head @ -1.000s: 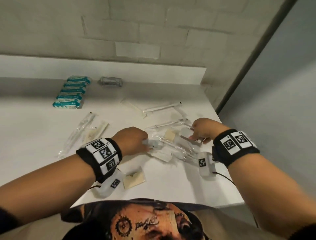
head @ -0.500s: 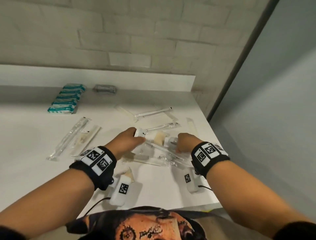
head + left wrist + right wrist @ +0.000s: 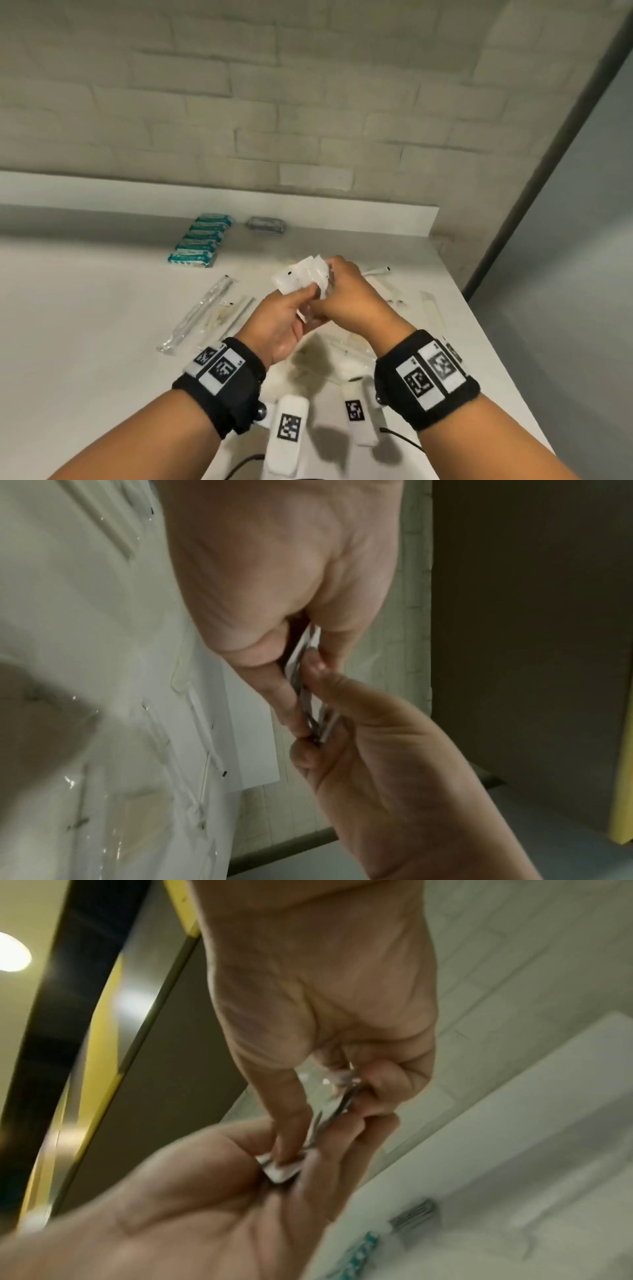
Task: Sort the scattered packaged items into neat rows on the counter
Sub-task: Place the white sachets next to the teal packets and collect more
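Since half second ago: both hands raised off bench (image 3: pixel 85 342). Small white packets (image 3: pixel 301 279) now held above clutter, fanned, long axes angled up-left. Left hand (image 3: pixel 284 322) grip pinched on packets' lower edge; right hand (image 3: pixel 346 301) grip pinched on right side. Teal packs (image 3: pixel 198 246) unchanged in rear row.

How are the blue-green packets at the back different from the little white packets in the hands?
The blue-green packets lie on the counter in a neat row; the white packets are held up in a fanned bunch by the left hand and right hand. The blue-green ones look thick, the white ones flat. Both are small sealed packets.
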Demonstrator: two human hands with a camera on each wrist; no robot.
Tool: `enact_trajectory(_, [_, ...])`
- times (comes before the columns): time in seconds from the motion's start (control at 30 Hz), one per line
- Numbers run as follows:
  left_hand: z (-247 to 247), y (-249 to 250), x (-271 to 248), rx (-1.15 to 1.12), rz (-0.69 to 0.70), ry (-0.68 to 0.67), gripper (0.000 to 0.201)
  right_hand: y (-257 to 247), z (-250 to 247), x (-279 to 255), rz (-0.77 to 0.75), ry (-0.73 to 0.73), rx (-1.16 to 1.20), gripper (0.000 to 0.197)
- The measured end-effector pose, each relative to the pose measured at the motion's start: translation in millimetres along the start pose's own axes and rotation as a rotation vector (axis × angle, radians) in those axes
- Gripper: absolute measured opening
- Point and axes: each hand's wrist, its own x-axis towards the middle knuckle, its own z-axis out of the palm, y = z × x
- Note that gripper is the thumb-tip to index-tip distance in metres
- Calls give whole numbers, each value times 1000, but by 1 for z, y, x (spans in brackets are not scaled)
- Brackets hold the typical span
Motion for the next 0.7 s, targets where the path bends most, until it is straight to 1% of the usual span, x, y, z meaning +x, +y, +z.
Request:
enact_trajectory(0.07, [-8,5,1,40,26,63,29,-6,1,0,10,-92,79,68])
enact_trajectory(0.1, [-11,9,1,49,40,79,31,-9,2,2,4,-113,124,66])
enact_trajectory(0.13, [-13,12,1,55,60,87,31,-10,4,4,-8,-110,168,60])
enact_trajectory(0.2, [-15,22,1,50,88,81,31,-13,8,9,-25,-46,264,45])
enact_trajectory(0.27, [-19,29,3,52,90,72,28,-17,9,13,1,29,336,30])
enact_trajectory(0.33, [-25,35,5,47,69,82,26,-19,9,17,-3,43,343,22])
enact_trajectory(0.47, [-40,47,6,28,64,121,22,-27,15,22,-58,20,428,18])
enact_trajectory(0.6, [-50,65,4,27,66,78,32,-38,22,31,-56,64,540,11])
enact_trajectory(0.7, [-55,73,4,55,60,61,39,-45,23,36,-51,41,611,12])
